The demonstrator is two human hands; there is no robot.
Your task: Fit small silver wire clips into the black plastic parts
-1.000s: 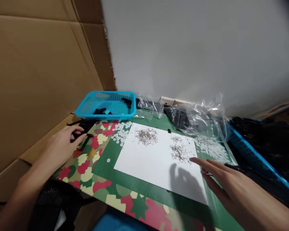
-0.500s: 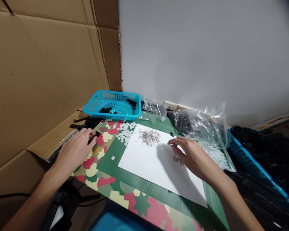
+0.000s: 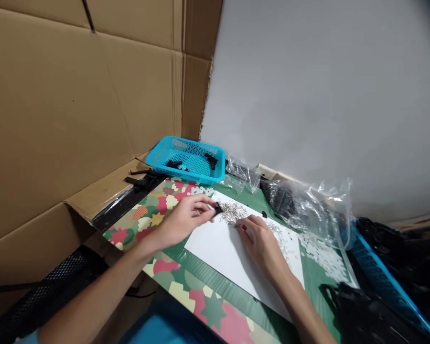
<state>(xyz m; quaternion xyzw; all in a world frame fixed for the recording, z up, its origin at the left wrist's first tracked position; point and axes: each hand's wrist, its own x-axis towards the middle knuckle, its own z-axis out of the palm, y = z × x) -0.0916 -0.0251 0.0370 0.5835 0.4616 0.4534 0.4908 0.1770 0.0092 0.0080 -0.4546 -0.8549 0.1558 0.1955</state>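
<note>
Over the white sheet (image 3: 215, 253), my left hand (image 3: 186, 216) pinches a small black plastic piece (image 3: 218, 209) between thumb and fingers. Just right of that piece lies a pile of tiny silvery metal parts (image 3: 232, 211). My right hand (image 3: 263, 243) rests at the near edge of this pile, thumb and fingertips pressed together; whatever is between them is too small to make out. More small metal parts (image 3: 283, 239) lie on the sheet beyond the right hand. White round discs (image 3: 200, 190) are scattered behind my left hand.
A blue basket (image 3: 221, 177) with a few black pieces stands at the back. Clear plastic bags (image 3: 308, 200) lie along the wall. More white discs (image 3: 324, 258) spread at right, beside a blue crate (image 3: 383, 277) of black items. Cardboard (image 3: 129, 95) rises at left.
My left hand has moved right from the table's left side to the metal pile, carrying the black piece. My right hand has shifted left to the pile and its fingers have closed. The view has turned.
</note>
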